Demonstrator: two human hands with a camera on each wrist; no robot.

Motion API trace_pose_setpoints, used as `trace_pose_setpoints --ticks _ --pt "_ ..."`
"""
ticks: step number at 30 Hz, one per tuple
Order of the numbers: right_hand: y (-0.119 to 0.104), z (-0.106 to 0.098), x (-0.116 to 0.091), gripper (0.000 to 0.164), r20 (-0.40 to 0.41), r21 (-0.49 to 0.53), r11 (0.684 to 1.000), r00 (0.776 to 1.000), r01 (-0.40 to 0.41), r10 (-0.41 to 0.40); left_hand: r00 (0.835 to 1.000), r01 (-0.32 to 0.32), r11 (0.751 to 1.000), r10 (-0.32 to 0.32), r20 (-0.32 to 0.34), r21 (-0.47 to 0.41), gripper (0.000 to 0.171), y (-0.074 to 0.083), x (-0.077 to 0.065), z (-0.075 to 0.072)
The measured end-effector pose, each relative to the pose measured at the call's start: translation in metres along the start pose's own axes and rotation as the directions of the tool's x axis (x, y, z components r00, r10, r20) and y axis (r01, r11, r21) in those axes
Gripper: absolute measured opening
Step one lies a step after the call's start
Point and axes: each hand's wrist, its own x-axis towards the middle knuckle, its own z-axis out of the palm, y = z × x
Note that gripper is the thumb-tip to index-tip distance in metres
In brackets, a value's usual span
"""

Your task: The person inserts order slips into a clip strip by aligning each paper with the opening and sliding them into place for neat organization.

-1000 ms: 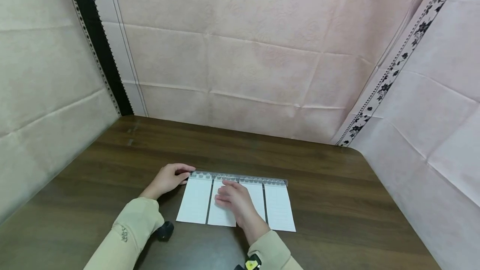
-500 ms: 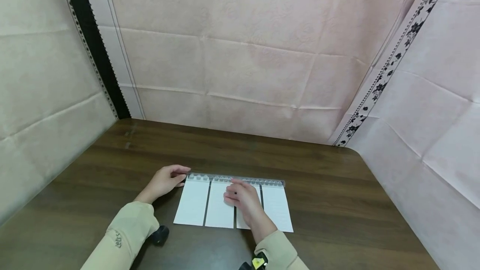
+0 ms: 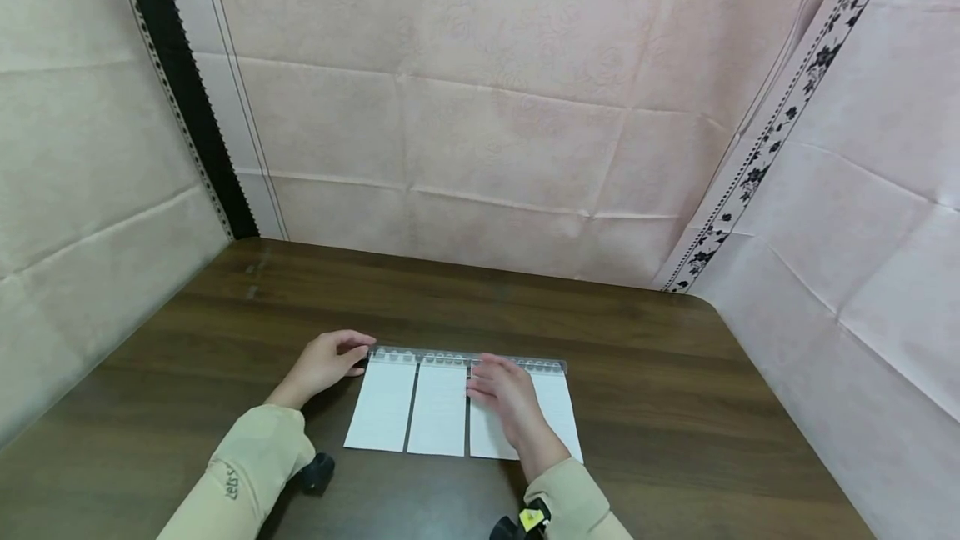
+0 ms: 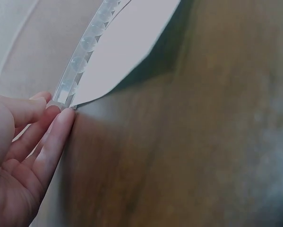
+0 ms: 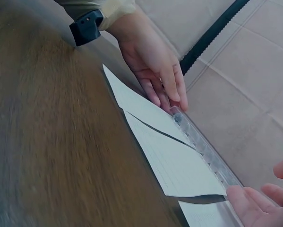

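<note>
A clear plastic strip (image 3: 442, 357) with a row of rounded shapes runs along the top of several narrow white paper sheets (image 3: 437, 415), which are set side by side on the table with thin dark gaps between them. My left hand (image 3: 325, 365) holds the strip's left end between thumb and fingers; the left wrist view shows the fingertips (image 4: 65, 116) right at that corner. Over the right part of the sheets is my right hand (image 3: 506, 398), fingers extended toward the strip. In the right wrist view, one of its fingertips (image 5: 235, 194) lies at the strip's edge.
The brown wood-grain table (image 3: 675, 407) extends around the sheets. Pale cloth walls (image 3: 487, 148) enclose its back and sides. A black wrist device (image 3: 317, 473) shows at the left sleeve, and another with a yellow mark (image 3: 531, 519) at the right.
My right hand has slid rightward along the strip, from the second sheet to the third and fourth. The left hand stays at the strip's left end; the head view has shifted slightly.
</note>
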Motion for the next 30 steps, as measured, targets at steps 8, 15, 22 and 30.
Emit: trace_pose_setpoints --ticks 8,15,22,30 --pt "-0.003 -0.01 0.003 0.038 -0.043 -0.015 1.0 0.999 0.01 -0.01 1.0 0.001 1.0 -0.001 -0.004 0.013 0.022 -0.003 -0.001 -0.005" --pt "-0.005 -0.02 0.006 0.037 -0.062 -0.033 0.999 0.998 0.018 -0.02 1.0 -0.003 1.0 0.003 -0.013 0.009 0.021 -0.004 0.0 -0.009" --pt "-0.009 -0.031 0.007 0.037 -0.109 -0.039 0.999 0.994 0.01 -0.014 0.999 -0.046 0.998 0.047 -0.02 0.031 0.021 -0.004 -0.004 -0.015" --pt "-0.011 -0.047 0.003 0.038 -0.142 -0.034 0.999 0.99 0.008 -0.013 0.998 -0.055 0.997 0.056 -0.013 0.058 0.021 -0.001 -0.009 -0.02"
